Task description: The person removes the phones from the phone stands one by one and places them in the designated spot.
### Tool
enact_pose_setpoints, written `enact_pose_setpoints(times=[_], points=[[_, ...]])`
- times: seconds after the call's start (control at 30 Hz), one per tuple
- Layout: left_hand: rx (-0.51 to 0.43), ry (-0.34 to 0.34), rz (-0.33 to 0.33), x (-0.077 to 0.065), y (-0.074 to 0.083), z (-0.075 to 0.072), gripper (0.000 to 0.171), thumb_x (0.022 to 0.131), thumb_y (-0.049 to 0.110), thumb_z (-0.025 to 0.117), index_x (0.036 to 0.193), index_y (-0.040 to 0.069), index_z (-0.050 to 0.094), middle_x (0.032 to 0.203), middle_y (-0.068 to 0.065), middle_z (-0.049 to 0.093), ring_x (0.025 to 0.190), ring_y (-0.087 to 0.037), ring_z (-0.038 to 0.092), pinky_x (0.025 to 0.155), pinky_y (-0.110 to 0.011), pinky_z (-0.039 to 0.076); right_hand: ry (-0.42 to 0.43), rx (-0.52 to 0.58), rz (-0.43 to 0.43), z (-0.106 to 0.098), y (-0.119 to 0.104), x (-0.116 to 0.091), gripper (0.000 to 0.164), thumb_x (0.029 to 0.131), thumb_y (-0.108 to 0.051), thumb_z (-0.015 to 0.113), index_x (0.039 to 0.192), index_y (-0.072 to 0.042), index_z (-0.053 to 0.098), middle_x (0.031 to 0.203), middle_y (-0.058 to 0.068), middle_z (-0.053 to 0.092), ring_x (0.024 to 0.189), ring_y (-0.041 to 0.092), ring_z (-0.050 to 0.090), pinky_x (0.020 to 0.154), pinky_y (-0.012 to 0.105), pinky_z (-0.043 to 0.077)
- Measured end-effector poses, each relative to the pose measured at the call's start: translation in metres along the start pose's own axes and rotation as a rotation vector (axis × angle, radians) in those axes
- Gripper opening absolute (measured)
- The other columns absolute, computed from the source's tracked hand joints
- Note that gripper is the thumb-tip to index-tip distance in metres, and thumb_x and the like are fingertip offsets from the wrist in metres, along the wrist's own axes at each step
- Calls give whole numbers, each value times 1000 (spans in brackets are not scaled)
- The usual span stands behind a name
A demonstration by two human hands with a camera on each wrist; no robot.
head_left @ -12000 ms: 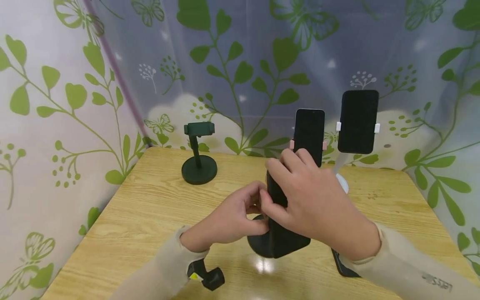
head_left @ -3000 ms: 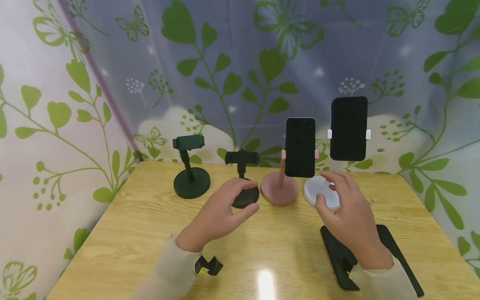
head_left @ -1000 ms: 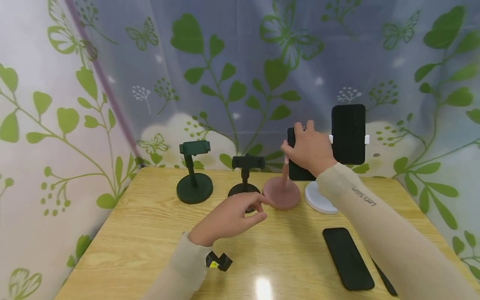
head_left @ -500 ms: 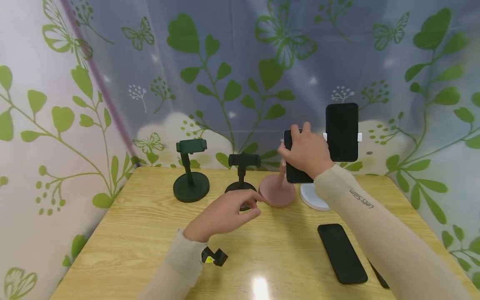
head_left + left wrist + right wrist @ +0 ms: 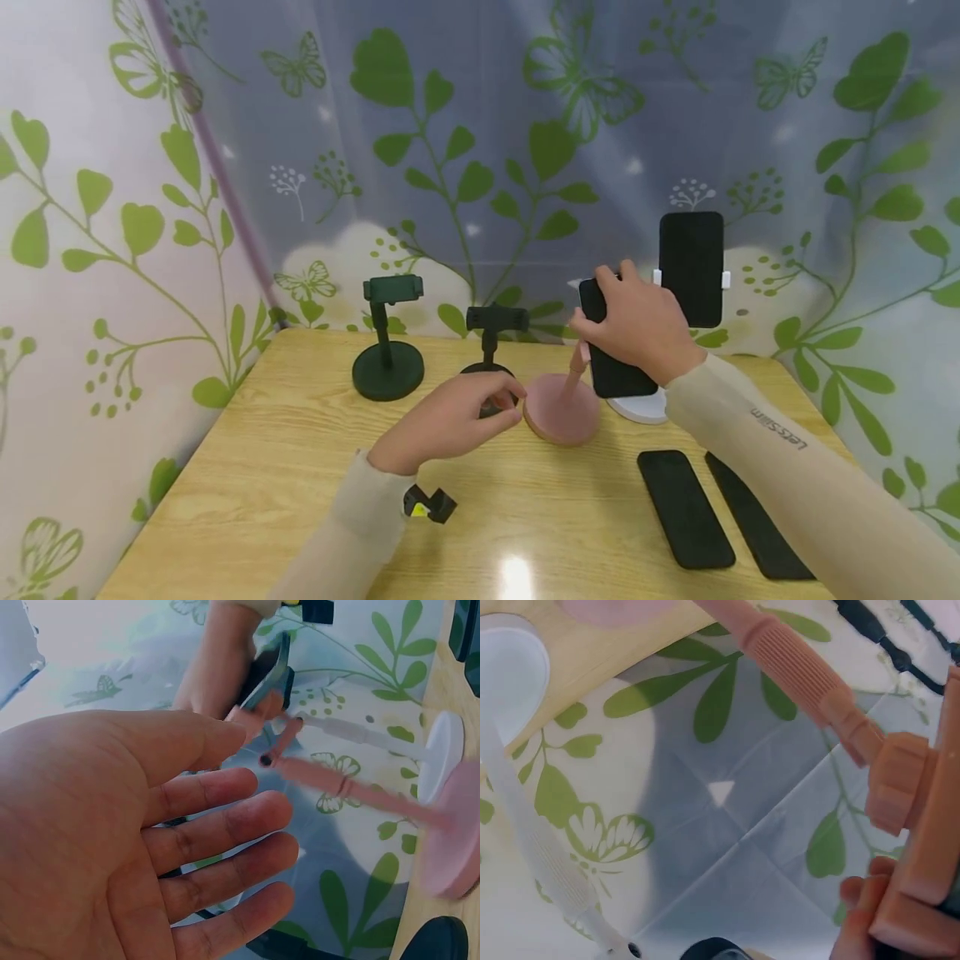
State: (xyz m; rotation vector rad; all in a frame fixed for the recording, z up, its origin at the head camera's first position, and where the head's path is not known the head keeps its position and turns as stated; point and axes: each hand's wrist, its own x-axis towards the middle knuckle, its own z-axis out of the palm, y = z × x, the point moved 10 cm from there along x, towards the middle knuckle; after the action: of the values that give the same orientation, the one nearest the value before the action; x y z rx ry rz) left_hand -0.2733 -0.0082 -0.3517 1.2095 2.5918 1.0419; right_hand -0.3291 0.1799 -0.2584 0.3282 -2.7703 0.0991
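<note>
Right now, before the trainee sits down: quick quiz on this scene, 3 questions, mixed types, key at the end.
1. Multiple choice. The right hand grips a held phone. Which stand's clamp is at that phone? A) black B) pink C) white
2. True or false: the dark green stand carries no phone.
3. Count: how many phones can be seen lying on the table?

Key
1. B, the pink stand.
2. True; its clamp is empty.
3. Two: a fully visible phone and a partly hidden phone that the right sleeve overlaps in the head view.
</note>
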Motion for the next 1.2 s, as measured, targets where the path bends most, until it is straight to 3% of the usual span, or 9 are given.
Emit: enact_pose_setpoints(times=[0.2,0.4,0.53,0.73,0.83,1.07,1.2], points=[[10,4,4,0,6,-7,28,107,34,60,131,20,64,115,10,68,101,-6,64,88,-34,54,28,7,-51,-16,-12,-24,56,93,-42,59,131,0,57,107,21,54,47,25,45,47,40,44],[-12,-44,16,0,8,0,28,106,35,60,129,20,64,114,9,68,102,-6,64,90,-37,55,96,41,-108,-28,-34,-52,46,91,-37,63,121,-3,61,94,15,51,39,20,36,39,30,33],[-23,-85,26,-1,9,8,28,106,39,60,128,23,64,114,10,68,104,-4,64,91,-37,55,110,82,-114,-29,-48,-64,42,89,-37,65,116,-5,62,94,12,53,41,17,36,40,29,33],[-31,-105,44,-3,13,11,26,106,38,61,127,23,65,113,11,68,103,-3,64,91,-35,55,102,118,-126,-28,-69,-75,48,88,-38,67,123,-5,63,100,11,54,40,15,34,39,28,33],[-60,-130,81,-4,20,13,22,105,36,63,120,22,67,111,14,68,100,-1,64,90,-31,54,101,120,-116,-28,-76,-79,50,88,-38,68,124,-5,63,100,11,54,40,15,34,40,28,32],[-196,-250,240,-13,52,26,16,101,36,69,105,20,70,95,17,68,87,3,65,86,-26,56,107,119,-61,-32,-90,-87,48,88,-38,68,121,-4,64,97,12,54,43,17,37,40,28,34],[-254,-257,262,-15,61,26,13,101,30,69,99,18,73,88,16,69,82,3,65,82,-24,56,65,149,-39,-30,-97,-89,52,88,-40,68,125,-3,64,103,14,57,43,17,38,40,28,34]])
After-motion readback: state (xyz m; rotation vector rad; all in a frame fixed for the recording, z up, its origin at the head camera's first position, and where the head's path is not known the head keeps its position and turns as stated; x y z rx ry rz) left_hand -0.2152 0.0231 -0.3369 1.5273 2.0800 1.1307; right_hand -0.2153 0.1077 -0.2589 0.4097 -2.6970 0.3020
